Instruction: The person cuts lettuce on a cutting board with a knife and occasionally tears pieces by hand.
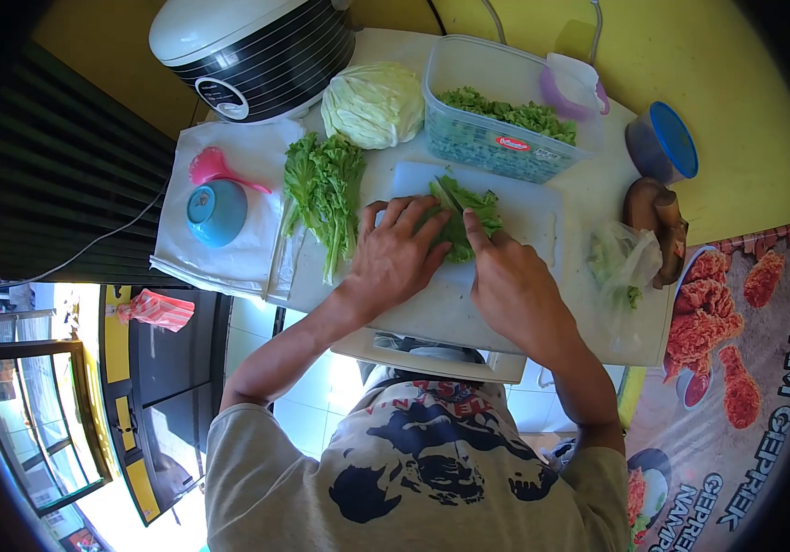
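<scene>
Head view: right hand point(522, 293), grip closed, holds knife point(451, 195); left hand point(397, 253), grip partly open, touches lettuce point(479, 208).

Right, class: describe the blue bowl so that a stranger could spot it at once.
Start at the big rice cooker. On the white sheet just on the person's side of it, find the bowl, upside down. It is blue and rounded, base facing up, unlike the pink ladle beside it.

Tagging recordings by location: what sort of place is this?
Probably a small eatery's food-prep corner: a rice cooker and cutting board share the table with leafy greens, and a fried-chicken banner reading "GEPREK" hangs alongside.
</scene>
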Motion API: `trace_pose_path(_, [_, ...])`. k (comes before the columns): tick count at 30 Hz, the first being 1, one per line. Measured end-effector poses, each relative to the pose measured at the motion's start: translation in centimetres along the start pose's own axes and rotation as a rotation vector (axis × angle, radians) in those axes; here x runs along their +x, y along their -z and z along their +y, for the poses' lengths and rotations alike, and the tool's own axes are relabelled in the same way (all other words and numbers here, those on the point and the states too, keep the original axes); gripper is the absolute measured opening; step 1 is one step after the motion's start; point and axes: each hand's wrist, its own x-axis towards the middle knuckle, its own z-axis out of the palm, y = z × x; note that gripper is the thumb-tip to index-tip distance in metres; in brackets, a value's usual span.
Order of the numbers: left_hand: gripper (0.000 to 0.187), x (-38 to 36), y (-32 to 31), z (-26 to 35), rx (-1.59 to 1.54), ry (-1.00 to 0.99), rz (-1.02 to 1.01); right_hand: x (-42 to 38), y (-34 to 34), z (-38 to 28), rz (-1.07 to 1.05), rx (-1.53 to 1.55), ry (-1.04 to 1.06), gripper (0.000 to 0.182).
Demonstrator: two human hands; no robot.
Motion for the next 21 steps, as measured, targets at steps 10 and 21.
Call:
trace_pose_path(10, [0.039, -0.1, -0.3, 0.0, 0.035, -0.01, 0.037, -3.1, 0.5, -0.4, -0.061, -0.028, -0.055, 0.071])
trace_pose_path(21, [0.039, -0.2, -0.1, 0.0, 0.019, 0.002, 0.023, -9.4, 1.1, 0.3, -0.129, 0.006, -0.141, 0.063])
